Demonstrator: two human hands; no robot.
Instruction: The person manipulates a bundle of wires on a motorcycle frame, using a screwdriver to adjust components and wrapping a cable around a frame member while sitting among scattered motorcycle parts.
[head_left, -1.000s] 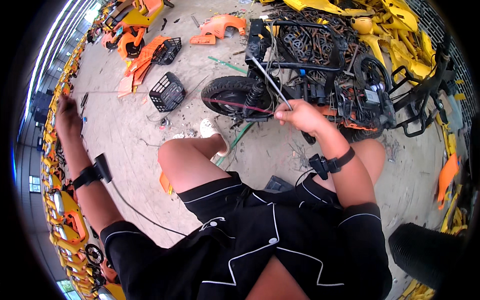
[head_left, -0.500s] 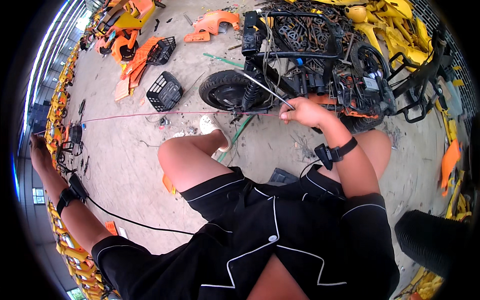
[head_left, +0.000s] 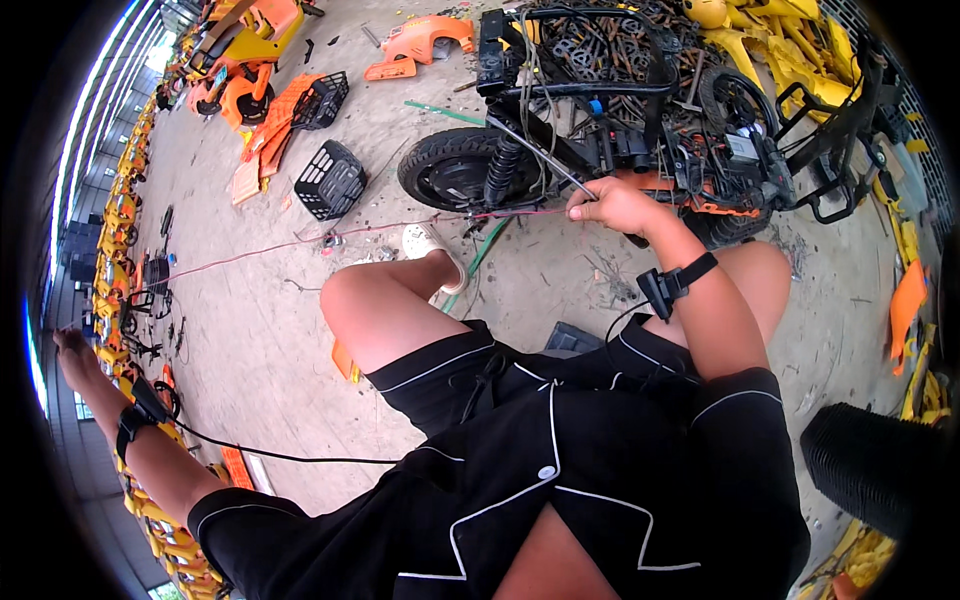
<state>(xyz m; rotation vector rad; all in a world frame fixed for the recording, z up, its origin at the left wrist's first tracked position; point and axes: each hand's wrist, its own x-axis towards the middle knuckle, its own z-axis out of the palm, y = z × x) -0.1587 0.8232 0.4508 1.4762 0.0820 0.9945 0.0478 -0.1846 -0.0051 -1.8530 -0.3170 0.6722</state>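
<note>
Basket: near black wheel
Floor: grey, messy
Right hand: grips metal rod, red wire
Left hand: can't tell

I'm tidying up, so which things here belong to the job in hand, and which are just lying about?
Apparently in use:
metal rod, in the right hand
red wire, reaching that hand
stripped bike, beside it

Likely lying about:
black baskets
orange panels
green strip
yellow panels
</note>
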